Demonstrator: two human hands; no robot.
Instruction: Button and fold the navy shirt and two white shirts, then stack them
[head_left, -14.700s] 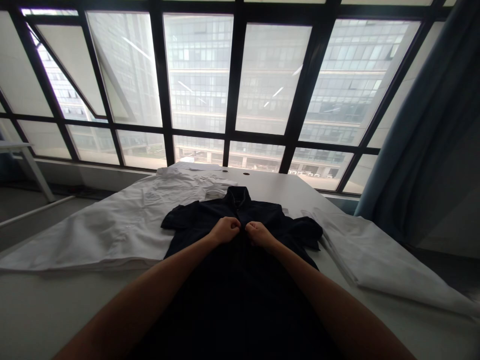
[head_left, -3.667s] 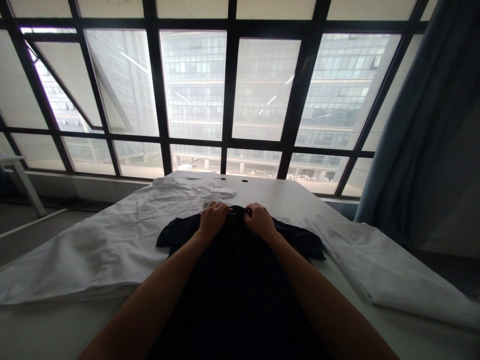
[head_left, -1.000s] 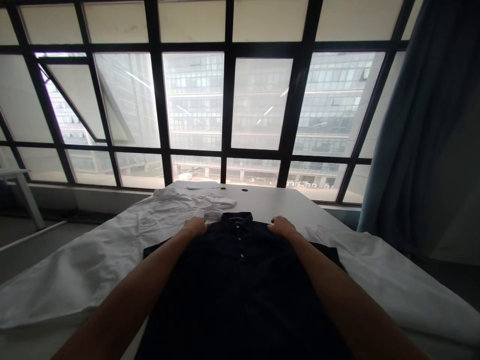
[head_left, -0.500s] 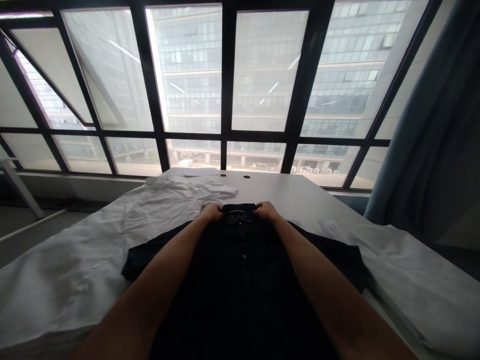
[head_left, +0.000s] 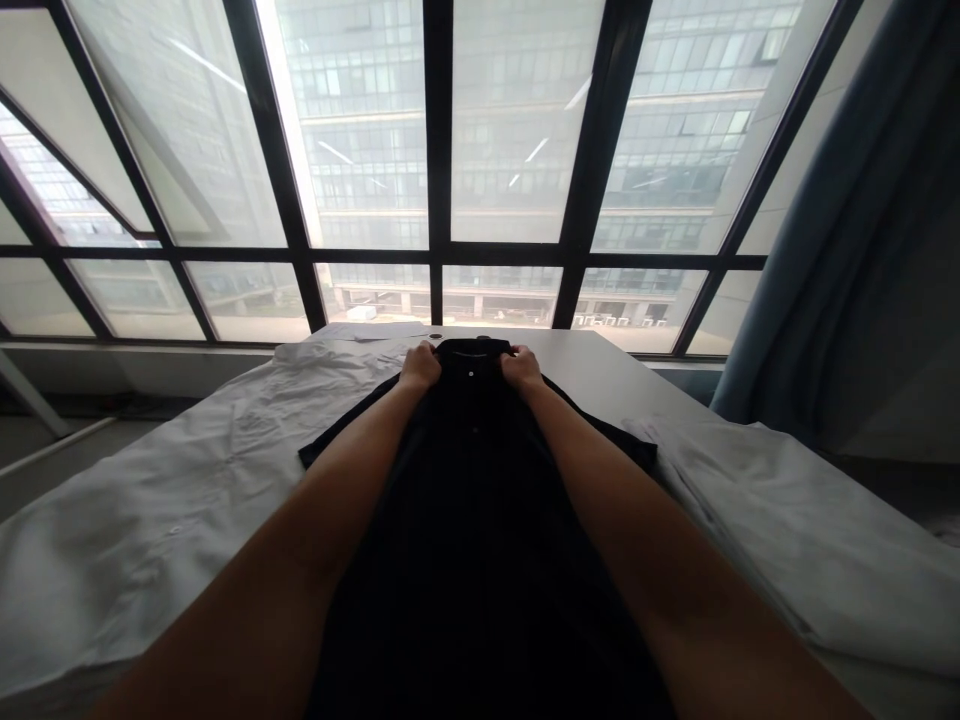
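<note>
A dark navy button-up shirt (head_left: 480, 500) lies lengthwise on a white cloth, its collar (head_left: 472, 350) at the far end and small pale buttons down the front. My left hand (head_left: 420, 367) grips the shirt just left of the collar, at the shoulder. On the other side of the collar, my right hand (head_left: 521, 368) grips the right shoulder. My forearms lie above the shirt's body and hide much of it. Its short sleeves spread out to both sides, partly folded.
Crumpled white cloth (head_left: 150, 480) spreads left of the shirt, and more white cloth (head_left: 787, 510) lies to the right. Beyond them is a white table top (head_left: 570, 360). A dark-framed window wall stands behind, with a blue-grey curtain (head_left: 832, 230) at right.
Both hands have moved farther away, drawing the collar and shoulders with them. The shirt now looks narrower and more stretched, and the view has tilted slightly upward.
</note>
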